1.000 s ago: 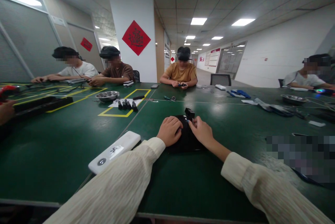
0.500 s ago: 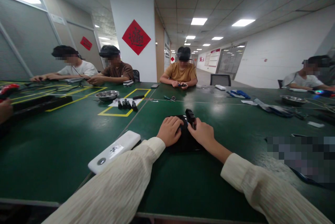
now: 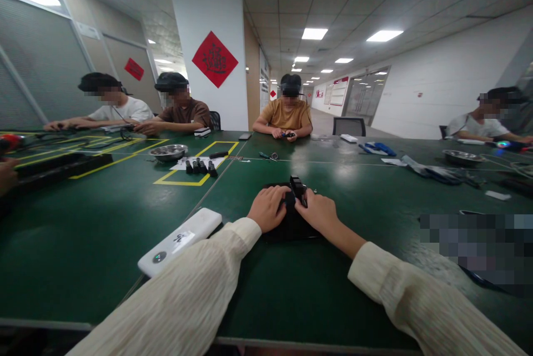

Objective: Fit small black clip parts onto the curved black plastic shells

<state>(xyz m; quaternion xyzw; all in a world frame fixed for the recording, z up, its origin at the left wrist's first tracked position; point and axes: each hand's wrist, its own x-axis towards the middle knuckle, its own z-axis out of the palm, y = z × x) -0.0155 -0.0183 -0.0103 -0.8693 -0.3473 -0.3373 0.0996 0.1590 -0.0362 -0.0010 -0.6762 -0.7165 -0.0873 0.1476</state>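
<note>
My right hand is closed round a black blocky part, whose upper end stands up beyond the thumb and fingers. Just left of it, my left hand is curled, its fingertips close to the black part. Whatever those left fingers hold is hidden under them. Both hands are over a dark, shiny tray or mat on the green table. A small bright metallic bit shows just past the right knuckles.
A white device lies beside my left forearm. Several black cylindrical parts stand on paper inside yellow tape, near a metal bowl. Scissors-like tool lies farther ahead. Several people sit round the table; another person's hand is at far left.
My right hand has drawn slightly left and the black part has come closer to my left fingers. A small metallic bit now shows beyond the right hand. The left hand has barely moved.
</note>
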